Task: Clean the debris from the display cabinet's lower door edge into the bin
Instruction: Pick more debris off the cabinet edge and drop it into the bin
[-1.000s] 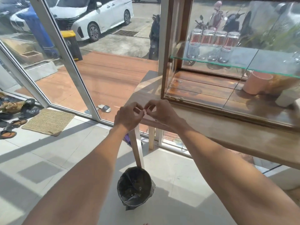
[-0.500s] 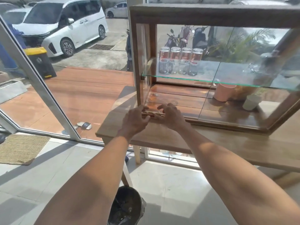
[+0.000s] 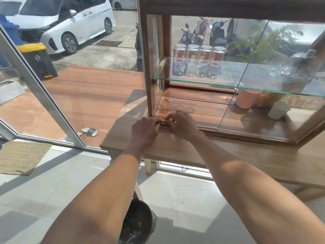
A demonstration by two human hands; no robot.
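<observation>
While your left hand [image 3: 145, 130] and right hand [image 3: 181, 125] meet at the display cabinet's lower door edge [image 3: 228, 132], fingers curled and pinching at its left corner, whether they grip debris is too small to tell. The bin [image 3: 139, 224] sits on the floor below, half hidden by your left forearm. Four glasses [image 3: 198, 60] stand on the glass shelf [image 3: 193, 81]; two cups [image 3: 278, 110] rest on the cabinet floor, well right.

- The single head camera is looking forward and down at the cabinet [image 3: 228, 110], close in front of its lower left corner.
- It is taking in floor below and windows left of it.
</observation>
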